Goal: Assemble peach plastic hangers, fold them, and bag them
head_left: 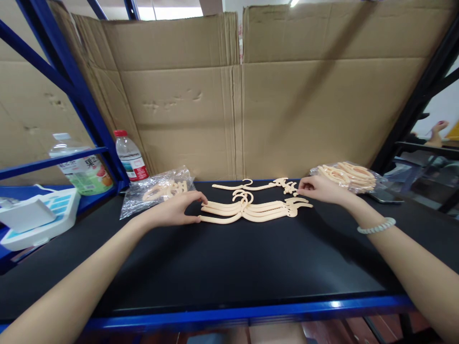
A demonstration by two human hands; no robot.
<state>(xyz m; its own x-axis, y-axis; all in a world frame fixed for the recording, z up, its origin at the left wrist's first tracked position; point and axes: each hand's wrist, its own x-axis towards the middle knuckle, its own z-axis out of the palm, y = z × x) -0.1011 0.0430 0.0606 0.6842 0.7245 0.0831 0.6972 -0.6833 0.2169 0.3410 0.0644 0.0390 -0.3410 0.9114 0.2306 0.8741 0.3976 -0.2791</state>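
Cream plastic: left hand [175, 210], thumb and fingers apart, touches left tips of the grouped hangers [243, 209], mid-tabletop [215, 267]; right hand [317, 188] pinched at small clips [289, 188], hold unclear. I'd press lightly, keep tips aligned. Lone hanger [233, 188] behind.

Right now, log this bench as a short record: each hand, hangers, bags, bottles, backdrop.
Left grip: thumb and fingers spread at the left ends of the cream hangers
Right grip: fingertips beside the small cream parts; grasp unclear
Near hangers: cream hangers close together, hooks toward the cardboard
Far hanger: lying behind them
Bags: left bag and right bag, clear, cream pieces inside
Bottles: red-capped bottle and white-capped bottle, both left
Backdrop: cardboard
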